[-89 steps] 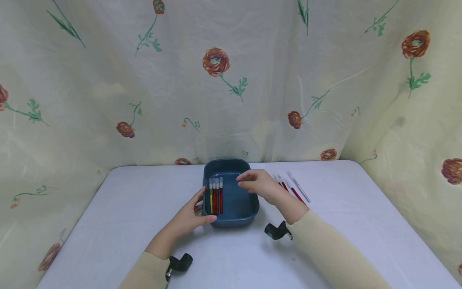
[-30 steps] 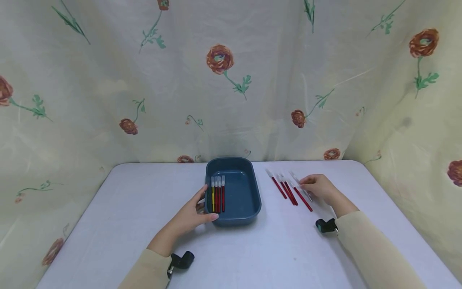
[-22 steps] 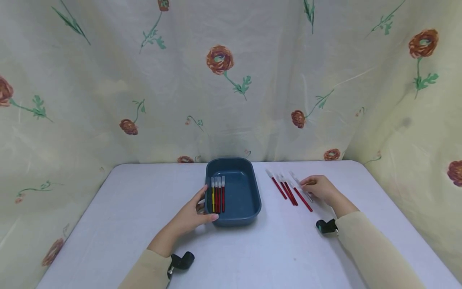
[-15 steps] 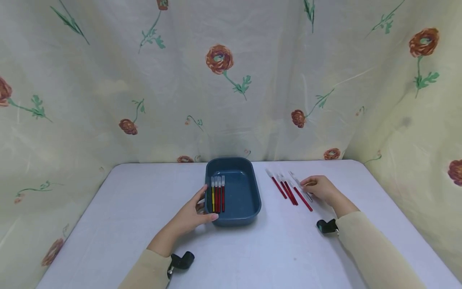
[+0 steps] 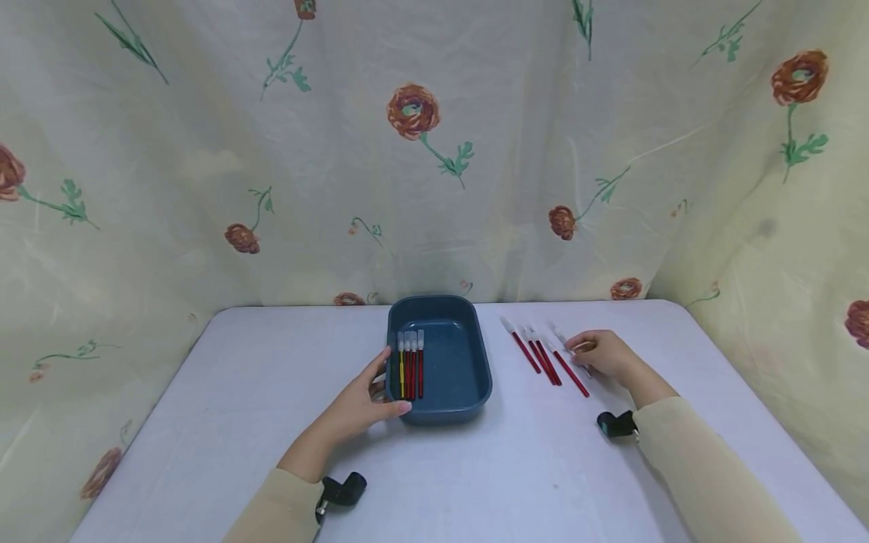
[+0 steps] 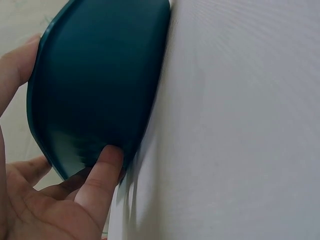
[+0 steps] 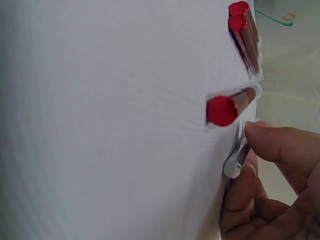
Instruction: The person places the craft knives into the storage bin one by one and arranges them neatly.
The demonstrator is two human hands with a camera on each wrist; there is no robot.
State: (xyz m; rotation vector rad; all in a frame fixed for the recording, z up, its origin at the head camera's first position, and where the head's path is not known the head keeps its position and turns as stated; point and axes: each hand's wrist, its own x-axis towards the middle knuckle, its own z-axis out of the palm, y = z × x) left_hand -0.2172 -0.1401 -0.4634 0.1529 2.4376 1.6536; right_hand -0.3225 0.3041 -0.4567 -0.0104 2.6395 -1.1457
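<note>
A dark blue plastic bin [image 5: 455,366] stands mid-table. My left hand [image 5: 356,407] grips its near left corner, thumb at the near rim and fingers along the side; the left wrist view shows them against the outer wall. To the right, my right hand [image 5: 604,358] pinches a slim silver pen [image 7: 234,165] with a clear cap between thumb and fingers, low over the cloth. Beside it lies a red pen [image 5: 572,375] with a clear cap. More red pens [image 5: 526,353] lie further left, slanted. Inside the bin's left side, a yellow pen [image 5: 402,375] and several red ones [image 5: 420,375] lie parallel.
White cloth covers the table [image 5: 475,483]. A flowered curtain [image 5: 326,151] hangs behind and along both sides. Small black cameras [image 5: 345,490] are strapped at both wrists.
My right hand has gone from over the bin to the pens at right and taken hold of the silver one, which has just shifted slightly right. My left hand has stayed at the bin.
</note>
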